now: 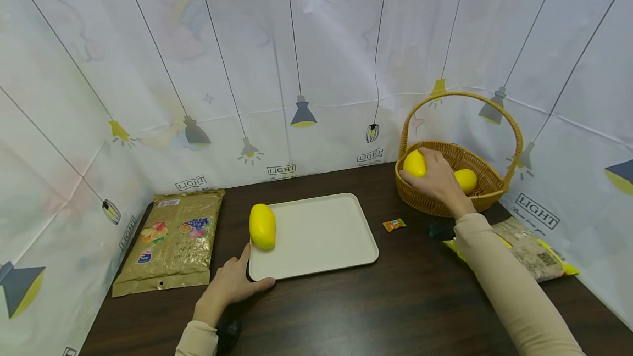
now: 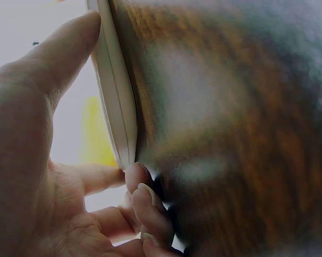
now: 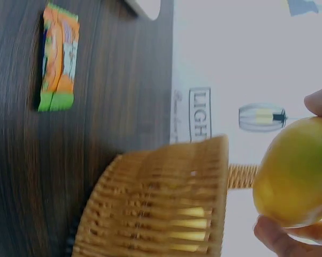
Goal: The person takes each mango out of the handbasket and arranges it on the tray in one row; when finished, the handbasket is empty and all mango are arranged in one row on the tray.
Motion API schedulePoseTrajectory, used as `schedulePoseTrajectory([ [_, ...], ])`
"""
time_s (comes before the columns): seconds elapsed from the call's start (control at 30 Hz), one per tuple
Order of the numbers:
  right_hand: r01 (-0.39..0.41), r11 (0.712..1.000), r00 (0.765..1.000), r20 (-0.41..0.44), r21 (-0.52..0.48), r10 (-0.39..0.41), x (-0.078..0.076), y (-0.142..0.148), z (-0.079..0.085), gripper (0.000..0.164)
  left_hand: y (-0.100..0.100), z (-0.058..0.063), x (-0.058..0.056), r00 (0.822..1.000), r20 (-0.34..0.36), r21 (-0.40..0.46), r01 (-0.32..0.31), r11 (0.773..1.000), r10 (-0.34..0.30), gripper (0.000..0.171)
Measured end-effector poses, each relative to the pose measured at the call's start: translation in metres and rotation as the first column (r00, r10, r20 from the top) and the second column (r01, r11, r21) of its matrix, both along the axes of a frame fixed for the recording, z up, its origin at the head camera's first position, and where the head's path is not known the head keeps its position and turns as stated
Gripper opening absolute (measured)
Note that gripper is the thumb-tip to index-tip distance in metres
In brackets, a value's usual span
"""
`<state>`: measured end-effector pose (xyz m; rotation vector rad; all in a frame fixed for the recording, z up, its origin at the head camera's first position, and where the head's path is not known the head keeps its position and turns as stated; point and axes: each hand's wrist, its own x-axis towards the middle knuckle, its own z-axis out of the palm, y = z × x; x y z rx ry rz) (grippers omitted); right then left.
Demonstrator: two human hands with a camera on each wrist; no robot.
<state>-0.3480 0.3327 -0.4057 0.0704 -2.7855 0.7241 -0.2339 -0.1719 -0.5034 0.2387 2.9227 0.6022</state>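
Observation:
A yellow mango [image 1: 415, 163] is gripped by my right hand [image 1: 435, 177] over the left part of the wicker basket [image 1: 425, 196]. In the right wrist view, thumb and fingertips press on the sides of this mango [image 3: 294, 174], just beyond the basket rim [image 3: 220, 155]. Inside the basket lies another mango [image 1: 466, 180]. At the near left corner of the white tray [image 1: 316, 235], my left hand [image 1: 232, 282] holds the edge. Its thumb rests on the tray's rim [image 2: 115, 91] in the left wrist view, its other fingers bent. One more mango [image 1: 262, 226] lies on the tray's left side.
A small orange-and-green wrapped candy [image 1: 394, 225] lies between tray and basket. The large gold fruit-print bag [image 1: 173, 240] is at the left. Partly under the right sleeve is a yellow-edged packet [image 1: 529, 249]. A printed curtain [image 1: 326, 59] borders the dark table [image 1: 346, 312].

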Motion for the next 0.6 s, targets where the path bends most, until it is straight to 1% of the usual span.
schedulePoseTrajectory([
  [0.13,-0.025,0.999,0.999,-0.021,-0.023,0.024,0.000,-0.011,-0.001,0.084,0.000,0.000,0.000,1.000,-0.005,0.003,0.000,1.000,0.000,0.119],
  [0.43,-0.081,0.996,0.996,-0.048,-0.046,0.079,0.001,-0.040,-0.006,0.088,0.000,0.002,0.001,1.000,0.000,-0.001,0.006,1.000,-0.006,0.118],
  [0.6,-0.120,0.990,0.991,-0.064,-0.074,0.115,0.004,-0.058,-0.013,0.089,0.000,0.004,0.003,1.000,0.003,-0.007,0.004,1.000,-0.004,0.119],
])
